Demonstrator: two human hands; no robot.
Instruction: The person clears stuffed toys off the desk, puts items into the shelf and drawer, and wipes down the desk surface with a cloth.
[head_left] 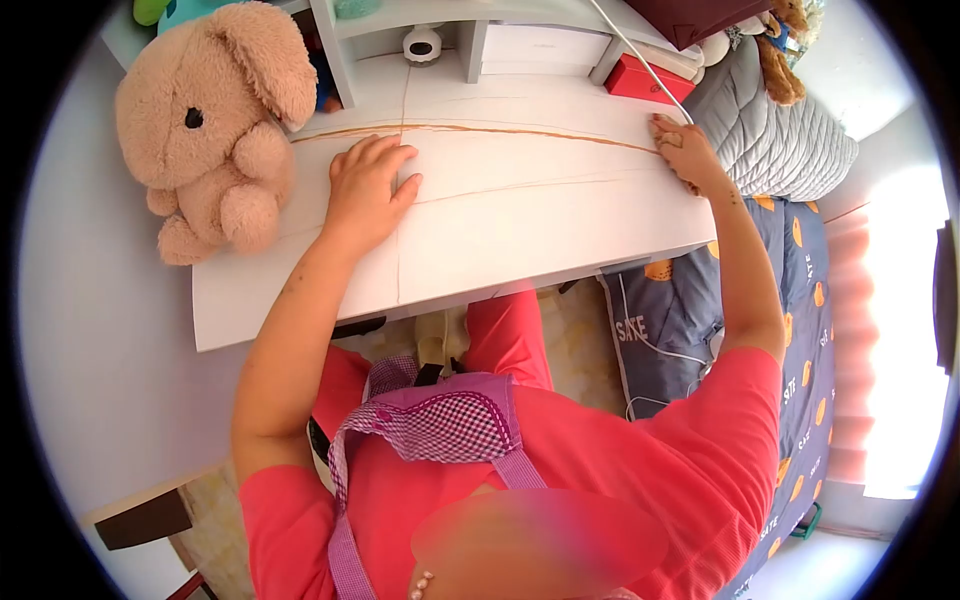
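My left hand (368,190) rests on the white desktop (530,215) with its fingers apart and nothing in it. At the desk's right end, my right hand (687,157) presses a crumpled brownish cloth (668,135) against the surface, its fingers curled over it. A thin white cable runs down close to that hand. Left of my left hand, a large light-brown plush toy (215,130) with a floppy ear sits on the desk. Long brown marks run across the white top between the hands.
A shelf unit (473,50) lines the back, holding a small white camera (422,46), a white drawer or box (545,50) and a red box (643,82). A grey quilted cushion (775,125) and a bed with dark patterned bedding (800,340) are at the right.
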